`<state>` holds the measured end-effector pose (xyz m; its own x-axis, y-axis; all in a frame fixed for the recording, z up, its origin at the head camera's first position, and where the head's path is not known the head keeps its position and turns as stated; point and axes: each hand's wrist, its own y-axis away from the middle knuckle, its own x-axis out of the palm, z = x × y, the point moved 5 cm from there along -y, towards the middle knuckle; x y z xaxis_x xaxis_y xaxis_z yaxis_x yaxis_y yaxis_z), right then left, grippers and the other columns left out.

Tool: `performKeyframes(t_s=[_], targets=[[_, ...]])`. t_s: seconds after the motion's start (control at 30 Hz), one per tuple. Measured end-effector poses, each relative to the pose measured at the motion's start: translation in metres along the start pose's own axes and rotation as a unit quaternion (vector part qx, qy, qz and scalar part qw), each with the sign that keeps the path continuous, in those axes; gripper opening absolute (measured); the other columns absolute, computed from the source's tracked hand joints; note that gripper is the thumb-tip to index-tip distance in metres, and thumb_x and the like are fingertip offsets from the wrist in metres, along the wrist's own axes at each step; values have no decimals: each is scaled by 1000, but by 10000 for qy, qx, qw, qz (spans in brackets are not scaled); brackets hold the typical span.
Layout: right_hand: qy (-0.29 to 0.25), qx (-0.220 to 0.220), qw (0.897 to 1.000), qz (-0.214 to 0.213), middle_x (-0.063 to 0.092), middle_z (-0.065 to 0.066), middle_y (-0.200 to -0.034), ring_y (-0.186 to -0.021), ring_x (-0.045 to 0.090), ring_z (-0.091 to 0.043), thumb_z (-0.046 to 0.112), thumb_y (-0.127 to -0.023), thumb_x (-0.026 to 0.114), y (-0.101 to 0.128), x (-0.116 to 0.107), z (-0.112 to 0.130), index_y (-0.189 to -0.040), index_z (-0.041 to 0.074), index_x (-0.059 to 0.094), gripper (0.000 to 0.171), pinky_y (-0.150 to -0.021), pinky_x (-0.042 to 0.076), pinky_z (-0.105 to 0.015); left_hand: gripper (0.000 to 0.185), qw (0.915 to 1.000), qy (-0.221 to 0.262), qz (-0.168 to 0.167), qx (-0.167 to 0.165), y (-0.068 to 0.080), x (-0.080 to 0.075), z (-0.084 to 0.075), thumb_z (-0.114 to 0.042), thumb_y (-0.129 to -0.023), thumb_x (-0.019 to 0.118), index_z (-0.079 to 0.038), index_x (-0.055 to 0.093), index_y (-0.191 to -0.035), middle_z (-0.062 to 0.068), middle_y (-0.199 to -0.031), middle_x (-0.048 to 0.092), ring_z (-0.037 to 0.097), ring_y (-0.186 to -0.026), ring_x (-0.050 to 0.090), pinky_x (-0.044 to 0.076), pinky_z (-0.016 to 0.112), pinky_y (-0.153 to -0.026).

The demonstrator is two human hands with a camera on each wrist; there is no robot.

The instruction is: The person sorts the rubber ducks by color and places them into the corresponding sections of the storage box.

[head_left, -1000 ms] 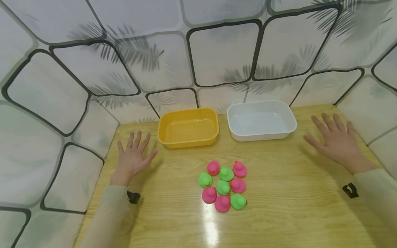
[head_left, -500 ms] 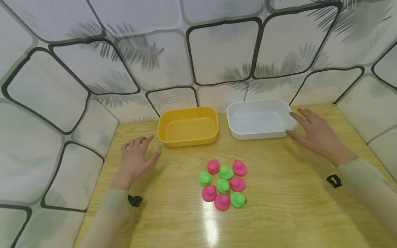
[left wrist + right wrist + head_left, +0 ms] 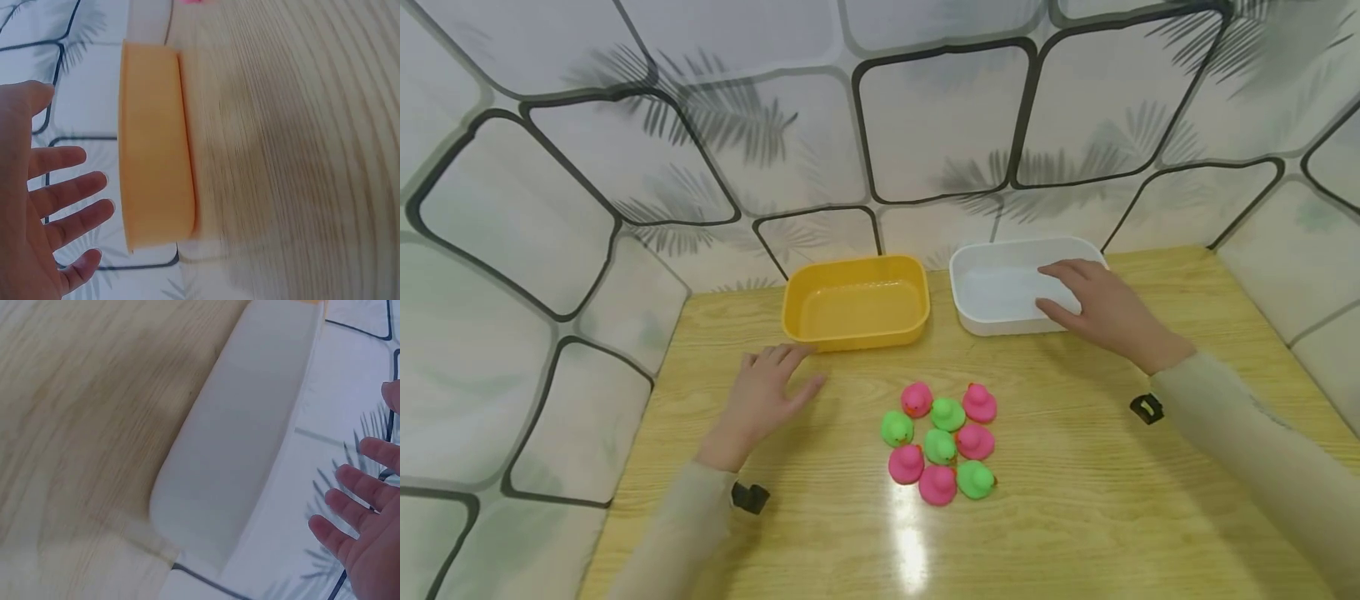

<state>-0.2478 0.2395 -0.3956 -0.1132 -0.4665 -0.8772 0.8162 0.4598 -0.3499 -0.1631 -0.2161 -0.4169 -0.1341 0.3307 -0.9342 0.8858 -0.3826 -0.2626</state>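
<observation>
Pink and green rubber ducks sit in a loose cluster mid-table, among them a pink duck at the front and a green duck beside it. My left hand hovers near the front left corner of the yellow tray, fingers spread and holding nothing; the left wrist view shows that tray's side ahead of the fingertips. Over the right part of the white tray hangs my right hand, relaxed, with nothing in it. In the right wrist view its fingers are spread above the tray's rim.
Both trays stand side by side at the back of the wooden table, close to a patterned fabric wall. The same fabric rises along the left and right sides. A small black device is at the left wrist, another black device at the right.
My right hand has moved left from the table's right side to over the white tray. My left hand has shifted right toward the yellow tray, its fingers bending a little. The ducks stay put.
</observation>
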Motion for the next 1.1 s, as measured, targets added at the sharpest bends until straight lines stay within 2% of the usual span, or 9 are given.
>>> performKeyframes(t_s=[0.23,0.47,0.6,0.87,1.1], targets=[[-197,-138,9996,164,61,-25,-131,-122,56,-46,24,-98,73,-25,11,16,-136,-1,62,47,-104,43,-61,50,9987,216,-47,463,-10,10,-25,-43,-95,72,-11,67,-134,10,-124,71,36,-111,65,46,55,-87],[-225,-300,9986,382,63,-24,-130,-122,58,-45,25,-99,72,-48,33,29,-134,-1,63,45,-105,44,-60,47,9966,250,327,708,-20,28,-49,-44,-97,70,-14,68,-133,6,-120,72,29,-110,67,48,52,-91],[-283,-360,9975,546,63,-23,-132,-125,57,-44,26,-100,71,-61,41,38,-135,-1,62,45,-107,43,-58,45,9945,313,419,904,-26,34,-62,-44,-96,71,-14,70,-130,5,-121,73,28,-111,68,50,52,-94],[-272,-310,9955,855,59,-23,-140,-132,52,-43,30,-103,67,-84,56,49,-138,-1,60,48,-114,39,-56,43,9902,371,894,1004,-38,47,-81,-44,-97,72,-16,71,-130,3,-122,72,25,-114,67,49,51,-99],[-175,-340,9935,1076,60,-22,-136,-130,52,-43,33,-102,68,-95,70,56,-137,-1,61,49,-113,39,-56,42,9860,531,1142,1096,-43,60,-91,-43,-96,73,-16,72,-129,4,-123,71,26,-115,65,49,51,-100]])
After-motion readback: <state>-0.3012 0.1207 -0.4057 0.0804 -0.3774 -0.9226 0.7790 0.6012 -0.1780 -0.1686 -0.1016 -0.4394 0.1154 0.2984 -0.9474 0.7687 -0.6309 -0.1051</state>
